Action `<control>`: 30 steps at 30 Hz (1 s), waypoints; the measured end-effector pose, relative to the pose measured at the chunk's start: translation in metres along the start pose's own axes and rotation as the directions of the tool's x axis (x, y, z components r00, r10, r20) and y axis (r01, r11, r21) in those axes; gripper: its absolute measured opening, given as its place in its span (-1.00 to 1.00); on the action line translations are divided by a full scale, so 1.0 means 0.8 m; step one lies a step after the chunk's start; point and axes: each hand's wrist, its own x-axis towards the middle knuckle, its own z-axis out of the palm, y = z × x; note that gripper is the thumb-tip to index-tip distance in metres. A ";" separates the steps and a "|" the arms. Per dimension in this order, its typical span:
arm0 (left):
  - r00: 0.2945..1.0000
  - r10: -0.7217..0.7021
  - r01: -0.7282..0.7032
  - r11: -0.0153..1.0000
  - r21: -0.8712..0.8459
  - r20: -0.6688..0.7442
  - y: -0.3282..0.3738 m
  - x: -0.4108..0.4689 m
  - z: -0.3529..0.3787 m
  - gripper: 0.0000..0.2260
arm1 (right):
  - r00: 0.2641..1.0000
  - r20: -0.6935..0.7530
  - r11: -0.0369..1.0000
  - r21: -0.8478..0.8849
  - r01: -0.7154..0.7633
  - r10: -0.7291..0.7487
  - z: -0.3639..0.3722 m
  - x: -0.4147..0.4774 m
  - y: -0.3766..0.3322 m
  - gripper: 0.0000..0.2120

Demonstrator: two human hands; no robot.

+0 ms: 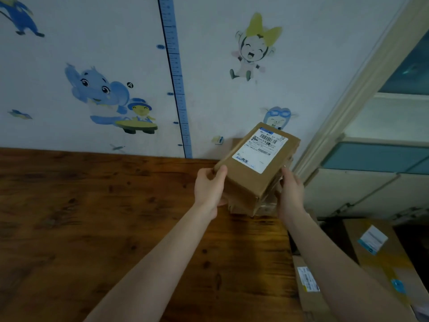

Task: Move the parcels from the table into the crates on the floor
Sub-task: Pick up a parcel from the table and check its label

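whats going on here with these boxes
A person holds a brown parcel with both hands, the left hand at its near left corner, the right hand on its right side. It is tilted over the far right corner of the wooden table. More labelled parcels lie down beside the table, to the right.

On my feed I see two bare arms and nothing worn on them. The left forearm [162,247] and right forearm [325,252] are slim and smooth, uncovered from the bottom edge up to the wrists. The left hand [209,189] and right hand [291,189] are bare too, with slender fingers.
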 end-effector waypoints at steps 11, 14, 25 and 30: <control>0.923 -0.037 -0.087 0.949 0.302 0.382 -0.005 0.003 0.026 -0.44 | 0.981 0.145 0.991 -0.016 -0.130 0.131 -0.011 0.018 -0.031 -0.75; 0.909 -0.100 -0.001 0.970 0.244 0.404 -0.006 0.016 0.033 -0.40 | 0.978 0.133 0.986 0.030 -0.164 0.158 -0.007 0.030 -0.039 -0.77; 0.902 -0.117 0.044 0.982 0.181 0.415 -0.016 0.039 0.053 -0.34 | 0.952 0.225 0.968 0.088 -0.233 0.209 0.000 0.061 -0.053 -0.77; 0.912 -0.108 0.044 0.985 0.168 0.395 -0.019 0.041 0.052 -0.33 | 0.949 0.235 0.967 0.091 -0.238 0.211 0.002 0.065 -0.050 -0.79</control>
